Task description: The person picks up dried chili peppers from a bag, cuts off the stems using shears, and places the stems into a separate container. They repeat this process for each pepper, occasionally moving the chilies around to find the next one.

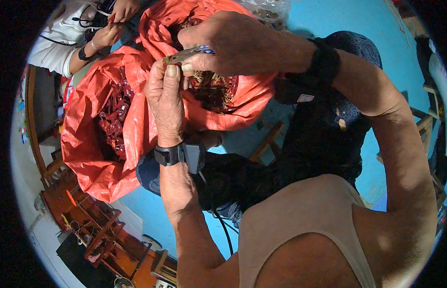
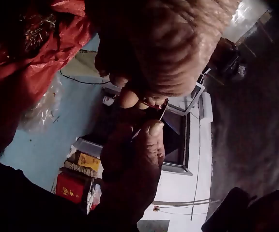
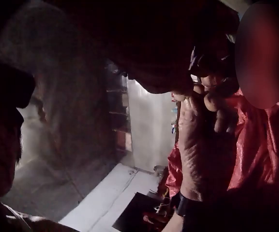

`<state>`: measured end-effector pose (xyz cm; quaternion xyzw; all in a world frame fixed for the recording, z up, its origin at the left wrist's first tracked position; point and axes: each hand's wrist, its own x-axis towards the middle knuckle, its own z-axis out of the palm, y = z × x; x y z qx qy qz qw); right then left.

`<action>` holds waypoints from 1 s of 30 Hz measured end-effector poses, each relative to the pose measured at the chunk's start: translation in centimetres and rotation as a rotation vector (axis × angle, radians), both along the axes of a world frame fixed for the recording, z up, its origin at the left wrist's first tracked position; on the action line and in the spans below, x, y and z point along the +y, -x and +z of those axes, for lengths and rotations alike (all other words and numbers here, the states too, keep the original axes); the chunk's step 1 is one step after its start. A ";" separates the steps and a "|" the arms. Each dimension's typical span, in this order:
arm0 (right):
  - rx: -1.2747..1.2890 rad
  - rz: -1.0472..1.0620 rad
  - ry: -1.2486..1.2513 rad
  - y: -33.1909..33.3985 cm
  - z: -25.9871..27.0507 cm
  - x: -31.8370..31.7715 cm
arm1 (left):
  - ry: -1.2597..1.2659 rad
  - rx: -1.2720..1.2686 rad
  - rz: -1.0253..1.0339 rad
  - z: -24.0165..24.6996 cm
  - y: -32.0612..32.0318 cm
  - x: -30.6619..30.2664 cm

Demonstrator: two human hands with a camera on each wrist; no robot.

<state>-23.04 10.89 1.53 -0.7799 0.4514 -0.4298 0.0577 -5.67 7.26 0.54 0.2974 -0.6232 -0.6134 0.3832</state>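
Observation:
My right hand (image 1: 233,43) grips a small metal nail clipper (image 1: 187,54) with a blue-patterned end. The clipper's tip meets the thumb and fingertips of my left hand (image 1: 165,103). Between those fingertips is pinched a chili, almost wholly hidden, with only a bit of red and green showing at the clipper's tip. Both hands are held above an orange-red sack (image 1: 252,103) of dried red chilies and pale stems. In the left wrist view the left thumb (image 2: 151,140) lies against the thin clipper edge, and the right hand bends over it.
A second orange-red sack (image 1: 79,144) holding glossy red chilies (image 1: 113,122) stands to the left. Beyond it, another person's hands (image 1: 108,33) are at work. Clear plastic (image 1: 266,10) lies at the back on the blue floor (image 1: 324,19). Wooden furniture (image 1: 98,235) stands lower left.

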 end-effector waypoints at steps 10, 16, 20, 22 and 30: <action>-0.037 0.131 -0.185 -0.1 0.7 0.2 | 0.261 -0.267 0.085 0.5 -1.0 -0.5; -0.156 0.185 -0.194 -0.2 1.0 0.7 | 0.145 -0.096 0.071 0.8 -0.9 -0.2; -0.102 0.192 -0.183 0.4 1.8 1.2 | 0.179 -0.133 0.060 0.9 -0.8 -0.1; -0.038 0.148 -0.198 0.5 1.5 1.1 | 0.191 -0.152 0.064 0.8 -0.8 -0.1; -0.216 0.273 -0.321 0.6 1.8 1.0 | 0.143 -0.096 0.020 0.7 -1.0 -0.2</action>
